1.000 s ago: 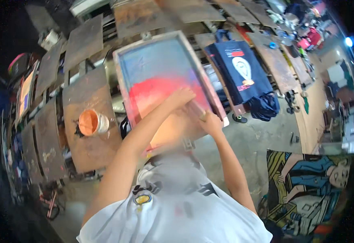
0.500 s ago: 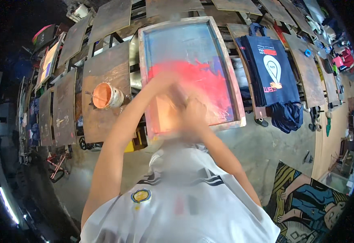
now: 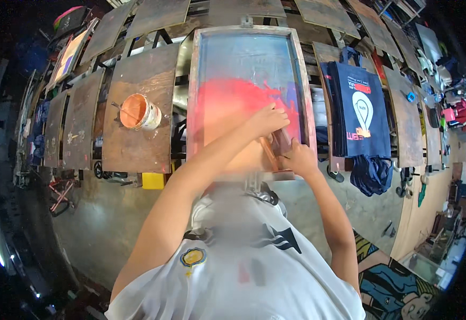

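Note:
A wooden-framed printing screen (image 3: pixel 306 106) lies in front of me, with pale blue mesh at the far end and red, peach and some purple ink spread over it. My left hand (image 3: pixel 269 120) is closed on the upper end of a squeegee (image 3: pixel 280 140) at the right side of the screen. My right hand (image 3: pixel 300 159) grips its lower end near the front right corner. The squeegee stands at a slant on the mesh, with orange ink along its lower edge.
A bucket of orange ink (image 3: pixel 137 117) with a stick sits on a stained board (image 3: pixel 131 74) at left. Stacked navy tote bags (image 3: pixel 350 112) lie on a board at right, straps hanging. More boards surround them. A painted panel (image 3: pixel 382 288) is at lower right, above concrete floor.
The squeegee was at the screen's right a second ago, blurred near the middle half a second ago, and is now at the right again, both hands on it. The view has shifted.

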The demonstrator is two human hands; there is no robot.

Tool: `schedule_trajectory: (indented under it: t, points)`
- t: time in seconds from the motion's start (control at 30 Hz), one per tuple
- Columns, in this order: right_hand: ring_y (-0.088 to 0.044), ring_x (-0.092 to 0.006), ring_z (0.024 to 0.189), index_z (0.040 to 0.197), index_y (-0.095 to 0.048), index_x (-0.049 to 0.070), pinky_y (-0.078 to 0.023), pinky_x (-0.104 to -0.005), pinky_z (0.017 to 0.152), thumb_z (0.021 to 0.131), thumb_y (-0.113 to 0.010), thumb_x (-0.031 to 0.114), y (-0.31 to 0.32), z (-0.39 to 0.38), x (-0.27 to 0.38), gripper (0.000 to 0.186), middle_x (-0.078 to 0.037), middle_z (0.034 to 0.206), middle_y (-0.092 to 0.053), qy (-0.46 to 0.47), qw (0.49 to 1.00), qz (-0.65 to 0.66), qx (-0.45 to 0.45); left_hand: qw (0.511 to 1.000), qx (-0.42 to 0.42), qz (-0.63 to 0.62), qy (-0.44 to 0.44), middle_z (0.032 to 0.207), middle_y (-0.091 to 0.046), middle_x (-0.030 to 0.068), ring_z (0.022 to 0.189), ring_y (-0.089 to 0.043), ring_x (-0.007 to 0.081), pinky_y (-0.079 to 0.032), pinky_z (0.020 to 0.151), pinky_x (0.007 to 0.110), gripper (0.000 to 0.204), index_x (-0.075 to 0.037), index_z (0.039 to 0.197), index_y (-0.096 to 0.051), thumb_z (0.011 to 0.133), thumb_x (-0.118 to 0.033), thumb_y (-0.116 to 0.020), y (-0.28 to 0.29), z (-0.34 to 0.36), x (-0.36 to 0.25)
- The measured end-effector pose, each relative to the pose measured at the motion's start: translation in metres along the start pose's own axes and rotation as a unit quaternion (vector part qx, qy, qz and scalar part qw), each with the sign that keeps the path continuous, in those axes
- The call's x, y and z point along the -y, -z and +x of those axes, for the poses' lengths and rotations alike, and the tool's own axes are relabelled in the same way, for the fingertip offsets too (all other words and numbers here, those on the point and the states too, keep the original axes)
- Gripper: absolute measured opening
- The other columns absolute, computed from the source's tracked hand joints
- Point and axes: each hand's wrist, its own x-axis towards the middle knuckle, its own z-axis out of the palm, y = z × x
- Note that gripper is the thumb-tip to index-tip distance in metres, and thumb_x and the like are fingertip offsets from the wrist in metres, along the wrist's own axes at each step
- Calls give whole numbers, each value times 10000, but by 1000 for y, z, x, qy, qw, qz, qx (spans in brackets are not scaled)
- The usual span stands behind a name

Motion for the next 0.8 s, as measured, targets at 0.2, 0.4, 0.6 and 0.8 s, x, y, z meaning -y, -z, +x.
schedule_trajectory:
  t: [0.2, 0.4, 0.6, 0.8]
  points:
    - [-677, -438, 777, 996, -507, -15, -538, -519, 689, 753, -774, 422, -25, -1, 26, 567, -259, 788, -673, -92, 991, 89, -25, 999, 21, -49, -12, 1093, -601, -35, 1163, -529, 191, -418, 960, 468, 504, -181, 1014, -625, 570, -183, -864, 8, -7, 13]
    - [-681, -437, 763, 1003, -500, 1, -540, -521, 674, 783, -772, 377, -37, 14, 74, 513, -252, 788, -670, -104, 988, 108, -26, 999, 9, -43, 2, 1023, -573, -44, 1108, -527, 168, -397, 960, 442, 592, -187, 988, -588, 474, -182, -880, 3, -43, 40]
    - [-665, -475, 827, 1048, -474, -22, -528, -551, 718, 791, -758, 360, -58, 33, 117, 542, -288, 847, -670, -93, 981, 168, -41, 1000, 13, -10, 25, 1013, -571, -52, 1103, -528, 159, -390, 900, 418, 591, -195, 960, -598, 441, -192, -879, 2, -82, 69]
    - [-677, -432, 744, 1020, -495, 8, -539, -514, 661, 789, -764, 381, -67, 40, 119, 515, -238, 791, -672, -52, 988, 124, -71, 996, 44, 64, 40, 1022, -584, -46, 1129, -532, 169, -393, 948, 415, 540, -192, 971, -611, 506, -248, -879, 9, -91, 71]
